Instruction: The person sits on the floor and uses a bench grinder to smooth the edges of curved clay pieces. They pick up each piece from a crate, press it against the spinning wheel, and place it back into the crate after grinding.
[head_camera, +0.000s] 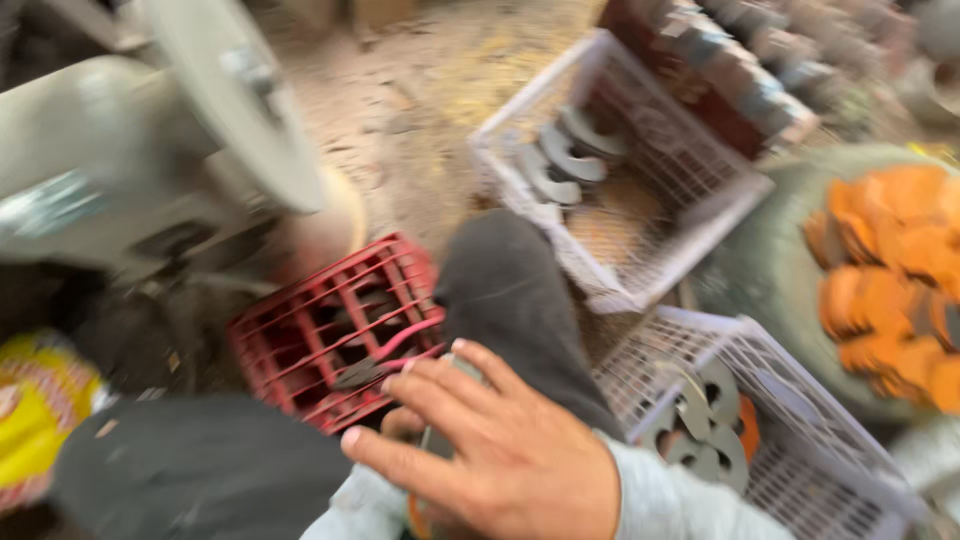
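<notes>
The view is blurred by motion. My right hand (490, 445) reaches in from the lower right in a light grey sleeve, fingers spread and pointing left. It lies over a grey metal piece (445, 425), and an orange piece (415, 515) shows under its heel. Whether it grips them is unclear. A second light sleeve (360, 510) comes up beneath it; my left hand is hidden under the right one. Just beyond the fingertips stands a red plastic crate (320, 330) with dark metal parts inside. My dark-trousered knee (510, 290) rises behind the hand.
A white wire basket (690, 225) at upper right holds grey curved metal pieces (560, 160). A second white basket (800, 400) at lower right holds grey rings (700, 420). Orange pieces (900, 280) lie heaped on a green sack. A grey machine with a disc wheel (230, 100) stands left; a yellow bag (40, 410) sits at the left edge.
</notes>
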